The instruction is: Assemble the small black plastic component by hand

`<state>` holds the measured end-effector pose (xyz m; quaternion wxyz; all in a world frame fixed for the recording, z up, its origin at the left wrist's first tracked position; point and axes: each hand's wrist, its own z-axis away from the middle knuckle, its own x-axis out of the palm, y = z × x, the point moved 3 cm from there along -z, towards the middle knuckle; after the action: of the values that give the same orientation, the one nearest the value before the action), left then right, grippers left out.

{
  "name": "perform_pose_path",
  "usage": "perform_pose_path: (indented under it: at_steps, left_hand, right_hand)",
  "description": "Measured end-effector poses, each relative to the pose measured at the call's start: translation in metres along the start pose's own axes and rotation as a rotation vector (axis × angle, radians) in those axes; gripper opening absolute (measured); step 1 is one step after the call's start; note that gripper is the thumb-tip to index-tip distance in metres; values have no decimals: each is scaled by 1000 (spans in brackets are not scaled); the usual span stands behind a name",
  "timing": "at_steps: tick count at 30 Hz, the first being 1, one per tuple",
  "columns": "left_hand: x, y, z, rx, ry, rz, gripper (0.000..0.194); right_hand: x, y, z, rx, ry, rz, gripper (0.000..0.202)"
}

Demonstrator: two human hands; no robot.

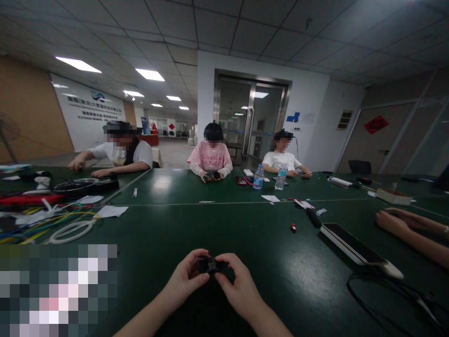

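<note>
Just above the green table (168, 224), near its front edge, a small black object (211, 266) is held between my two hands. My left hand (187, 276) pinches its left side between thumb and fingers. My right hand (236, 281) grips its right side in the same way, with the thumb below and the fingers on top. The object is dark and partly covered by fingertips, so its exact kind cannot be made out.
Cables (72, 230) and papers lie at the left. A small red item (293, 228), a white device with a dark screen (354, 245) and a black cable are at the right. Bottles (258, 178) stand farther back. Another person's hands (396, 222) rest at the right; three people sit opposite.
</note>
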<state>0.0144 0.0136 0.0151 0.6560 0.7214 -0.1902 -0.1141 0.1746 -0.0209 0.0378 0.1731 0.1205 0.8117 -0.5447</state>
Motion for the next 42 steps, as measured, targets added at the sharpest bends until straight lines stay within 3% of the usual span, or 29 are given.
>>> perform_pose_path:
  at_steps: [6, 15, 21, 27, 34, 42]
  left_hand:
    - [3, 3, 1, 22, 20, -49, 39]
    - [-1, -5, 0, 54, 38, -46, 37]
    - [1, -4, 0, 0, 51, -16, 47]
    - [3, -6, 0, -25, 8, -56, 39]
    - [4, -8, 0, -38, -84, 25, 43]
    - [7, -4, 0, -48, -39, 68, 40]
  right_hand:
    - [-1, 1, 0, 33, 1, -1, 36]
    - [-1, 1, -2, 36, -50, -64, 28]
    - [-3, 4, -2, 54, -51, -77, 21]
    - [-4, 5, -3, 76, -55, -60, 26]
    - [-3, 7, -2, 83, -50, -72, 26]
    - [-2, 6, -2, 72, -52, -71, 23]
